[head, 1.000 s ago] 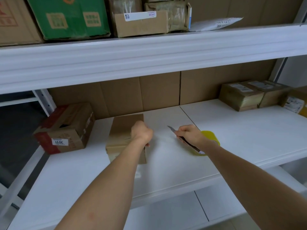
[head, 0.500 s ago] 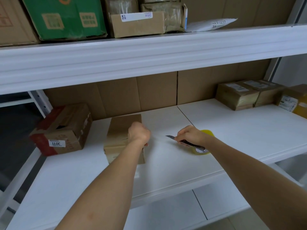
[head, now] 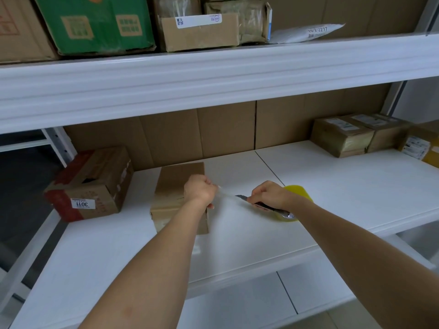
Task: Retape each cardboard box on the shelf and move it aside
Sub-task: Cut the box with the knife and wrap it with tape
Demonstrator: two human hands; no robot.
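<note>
A plain brown cardboard box (head: 174, 186) stands on the white shelf (head: 344, 186), left of centre. My left hand (head: 199, 189) is curled over the box's right edge and pinches a strip of clear tape (head: 225, 193) stretched to the right. My right hand (head: 270, 194) grips a utility knife (head: 263, 205) whose blade tip meets the tape strip. A yellow tape roll (head: 300, 193) sits behind and under my right hand, mostly hidden.
A box with red tape and a "3011" label (head: 95, 184) stands at the shelf's left end. Taped boxes (head: 344, 136) sit at the back right. The upper shelf (head: 213, 74) overhangs, loaded with a green box (head: 95, 22) and parcels.
My right hand has turned the knife so its blade now reaches left onto the stretched tape. The left hand still holds the tape at the box edge.
</note>
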